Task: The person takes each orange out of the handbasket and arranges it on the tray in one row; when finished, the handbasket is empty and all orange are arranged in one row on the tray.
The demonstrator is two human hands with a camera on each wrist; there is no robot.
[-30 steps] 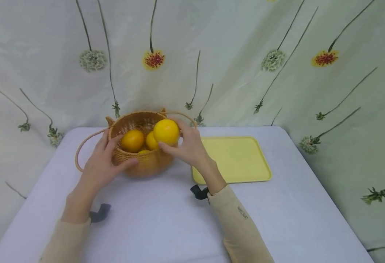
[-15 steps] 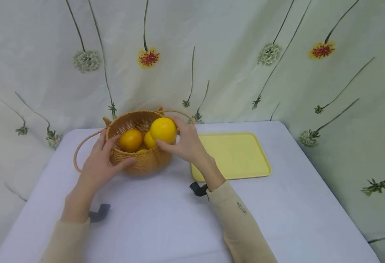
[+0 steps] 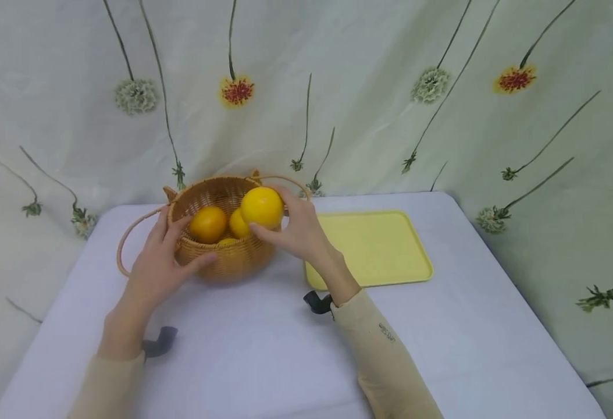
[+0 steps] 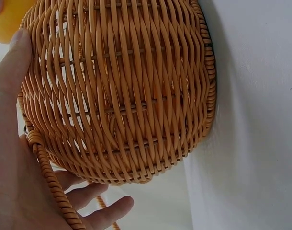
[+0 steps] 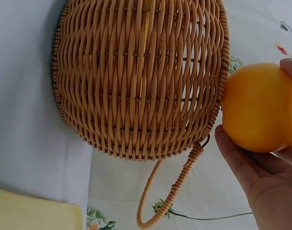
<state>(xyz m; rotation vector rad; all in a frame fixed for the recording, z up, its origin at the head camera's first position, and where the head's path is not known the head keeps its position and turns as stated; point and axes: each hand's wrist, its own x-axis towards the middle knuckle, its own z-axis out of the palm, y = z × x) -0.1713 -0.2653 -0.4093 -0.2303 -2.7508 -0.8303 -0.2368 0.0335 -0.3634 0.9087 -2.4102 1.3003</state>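
A wicker basket point(image 3: 223, 262) with two loop handles stands at the back left of the table. Inside lie an orange point(image 3: 209, 224), a yellower round fruit point(image 3: 238, 223) and part of another, mostly hidden by the rim. My left hand point(image 3: 157, 262) holds the basket's left side, thumb at the front near the rim; in the left wrist view its fingers reach round beneath the handle point(image 4: 55, 187). Above the right part of the rim, my right hand point(image 3: 301, 230) grips a yellow-orange orange point(image 5: 261, 108) between thumb and fingers.
A yellow rectangular tray point(image 3: 374, 247) lies right of the basket, partly behind my right forearm. The white-covered table point(image 3: 254, 349) ends at a flower-print cloth point(image 3: 359, 105) hanging behind it.
The head view has shifted slightly. Both hands keep nearly the same pose, the right one still gripping the orange over the rim and the left one on the basket.
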